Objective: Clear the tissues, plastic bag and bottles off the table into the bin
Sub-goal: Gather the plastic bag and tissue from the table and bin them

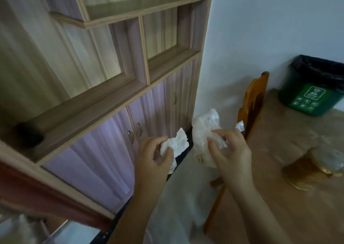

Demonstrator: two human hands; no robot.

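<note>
My left hand (155, 155) pinches a crumpled white tissue (176, 144) in mid-air, left of the table. My right hand (228, 149) grips a crinkled clear plastic bag (202, 130) beside it, over the table's left edge. A green bin (309, 97) with a black liner stands on the wooden table (270, 197) at the far right, against the wall. On the table's right side lies a blurred amber bottle (314, 167), tipped on its side.
A wooden chair (252, 102) stands at the table's far-left edge, just behind my right hand. A tall wooden cabinet (115, 87) with shelves and doors fills the left. The white wall lies behind the bin.
</note>
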